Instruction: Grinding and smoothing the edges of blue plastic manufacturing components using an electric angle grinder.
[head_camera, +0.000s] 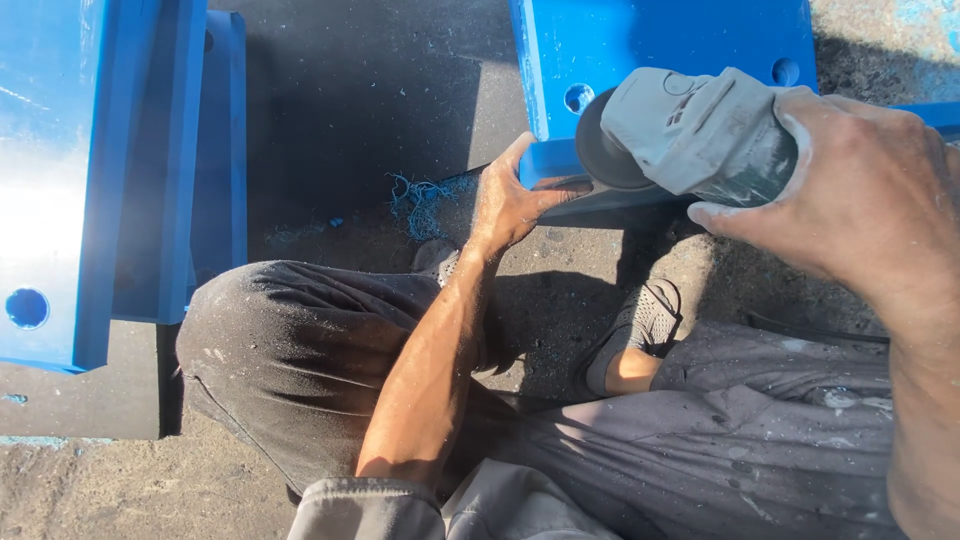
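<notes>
A second blue block (110, 170) stands at the left, with a round hole near its lower corner. Blue shavings (425, 200) lie in a tangle on the dark, dusty ground (370, 90). Dusty dark trousers (300, 360) and a grey mesh shoe (645, 325) occupy the lower frame.

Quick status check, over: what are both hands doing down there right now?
Right hand gripping grey angle grinder. Left hand braced on corner of blue block. Disc at block's lower edge. Blue shavings on the ground nearby.
</notes>
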